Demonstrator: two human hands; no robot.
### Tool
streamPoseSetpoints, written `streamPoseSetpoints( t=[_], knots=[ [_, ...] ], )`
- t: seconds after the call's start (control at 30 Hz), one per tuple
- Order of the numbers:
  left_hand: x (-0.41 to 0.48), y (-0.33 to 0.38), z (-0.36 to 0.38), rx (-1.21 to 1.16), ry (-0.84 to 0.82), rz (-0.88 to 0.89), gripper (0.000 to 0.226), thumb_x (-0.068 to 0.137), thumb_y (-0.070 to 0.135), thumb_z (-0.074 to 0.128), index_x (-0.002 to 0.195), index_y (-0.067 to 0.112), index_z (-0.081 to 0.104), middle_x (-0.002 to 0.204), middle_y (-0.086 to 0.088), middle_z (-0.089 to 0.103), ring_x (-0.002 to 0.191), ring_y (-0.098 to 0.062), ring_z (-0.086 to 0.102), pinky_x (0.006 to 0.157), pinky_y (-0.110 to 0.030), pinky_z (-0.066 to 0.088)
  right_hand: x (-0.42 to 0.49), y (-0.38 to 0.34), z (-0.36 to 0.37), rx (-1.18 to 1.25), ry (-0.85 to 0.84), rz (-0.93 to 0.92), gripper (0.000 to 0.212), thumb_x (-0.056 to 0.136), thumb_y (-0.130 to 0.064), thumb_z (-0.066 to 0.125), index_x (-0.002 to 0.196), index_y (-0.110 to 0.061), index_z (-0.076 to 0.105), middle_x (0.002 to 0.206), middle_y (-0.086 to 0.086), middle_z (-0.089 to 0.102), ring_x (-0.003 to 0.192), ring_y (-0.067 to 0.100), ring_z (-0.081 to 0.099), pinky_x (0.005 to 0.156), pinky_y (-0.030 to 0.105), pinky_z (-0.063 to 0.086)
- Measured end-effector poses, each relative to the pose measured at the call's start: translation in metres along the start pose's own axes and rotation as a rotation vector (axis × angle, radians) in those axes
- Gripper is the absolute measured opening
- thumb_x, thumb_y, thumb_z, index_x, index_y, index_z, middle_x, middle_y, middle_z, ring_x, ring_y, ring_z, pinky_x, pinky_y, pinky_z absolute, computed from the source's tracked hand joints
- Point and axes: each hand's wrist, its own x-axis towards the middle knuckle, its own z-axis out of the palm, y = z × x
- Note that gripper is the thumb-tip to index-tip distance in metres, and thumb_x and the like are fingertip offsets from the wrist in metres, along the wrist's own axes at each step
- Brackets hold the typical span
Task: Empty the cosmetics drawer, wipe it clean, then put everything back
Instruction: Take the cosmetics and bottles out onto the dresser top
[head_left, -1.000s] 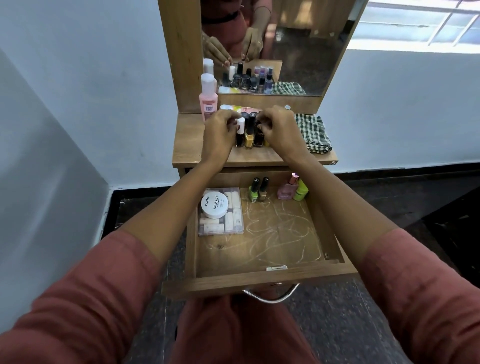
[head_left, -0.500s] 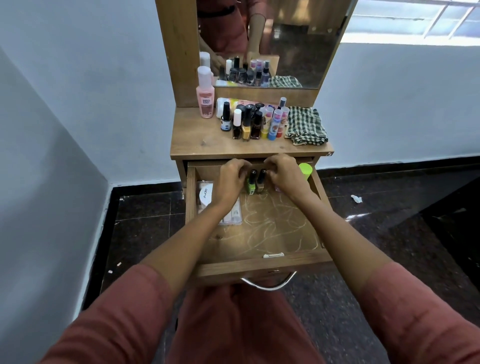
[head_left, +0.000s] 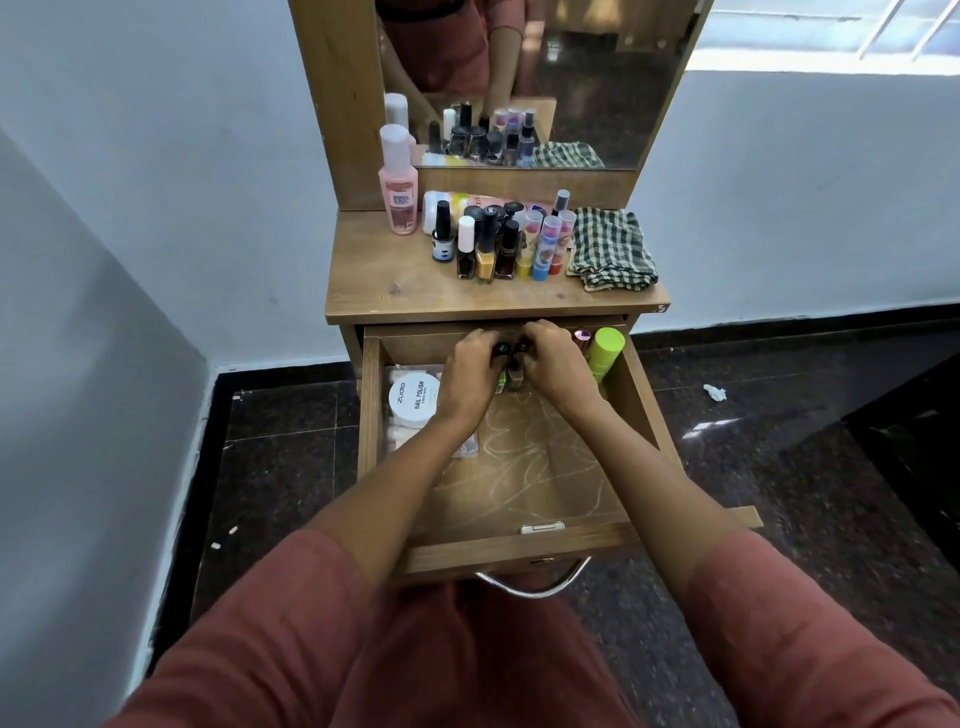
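Observation:
The wooden drawer (head_left: 524, 545) is pulled out below the dresser top (head_left: 415, 291). My left hand (head_left: 470, 371) and my right hand (head_left: 558, 364) are both at its back, fingers closed on the black caps of two small nail polish bottles (head_left: 509, 371) standing side by side. A white round nail polish remover tub (head_left: 414, 399) lies on a clear box of cotton pieces (head_left: 397, 441) at the drawer's left. A lime green tube (head_left: 605, 353) and a pink bottle (head_left: 582, 340) stand at the back right. The drawer floor shows white smears.
On the dresser top stand several nail polish bottles and lip balms (head_left: 498, 244), a tall pink bottle (head_left: 397, 182) and a folded green checked cloth (head_left: 610, 249). A mirror (head_left: 571, 78) rises behind. Dark tiled floor surrounds the dresser; walls close in on the left.
Both hands came down from the bottles on the dresser top into the back of the drawer and closed on the two nail polish bottles there.

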Motion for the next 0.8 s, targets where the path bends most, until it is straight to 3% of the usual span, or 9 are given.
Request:
streamPoseSetpoints(
  t=[0.3,0.47,0.6,0.8],
  knots=[
    [-0.009,0.007,-0.006,-0.194,0.033,-0.052,0.033,0.08,-0.006,0.055,0.105,0.011,0.068,0.104,-0.006,0.071,0.096,-0.018,0.065,0.085,-0.029,0.052,-0.005,-0.002,-0.002,0.072,0.031,-0.03,0.02,0.076,0.007,0.055,0.094,0.003,0.063,0.098,0.018,0.063,0.093,0.031,0.059,0.082,0.041,0.048],
    [-0.014,0.012,-0.02,-0.2,0.077,-0.049,0.03,0.08,-0.003,0.056,0.105,0.009,0.068,0.102,-0.009,0.071,0.092,-0.02,0.066,0.085,-0.034,0.054,-0.01,-0.012,-0.019,0.122,0.117,-0.079,0.018,0.076,0.005,0.059,0.091,-0.001,0.068,0.095,0.016,0.067,0.089,0.026,0.061,0.077,0.029,0.048],
    [-0.013,0.026,-0.044,-0.21,0.143,0.029,0.029,0.083,-0.005,0.056,0.11,0.001,0.065,0.107,-0.015,0.068,0.097,-0.021,0.064,0.081,-0.012,0.044,-0.013,-0.029,-0.041,0.169,0.218,-0.169,0.018,0.077,0.006,0.062,0.094,0.005,0.067,0.092,0.02,0.068,0.077,0.02,0.057,0.069,0.011,0.043],
    [0.002,0.039,-0.083,-0.197,0.255,0.11,0.029,0.081,-0.002,0.06,0.11,0.002,0.065,0.106,-0.012,0.069,0.089,-0.014,0.064,0.072,-0.002,0.045,0.0,-0.052,-0.061,0.229,0.309,-0.236,0.021,0.079,0.007,0.062,0.098,0.005,0.067,0.096,0.017,0.068,0.08,0.019,0.06,0.068,0.007,0.046]
  ],
)
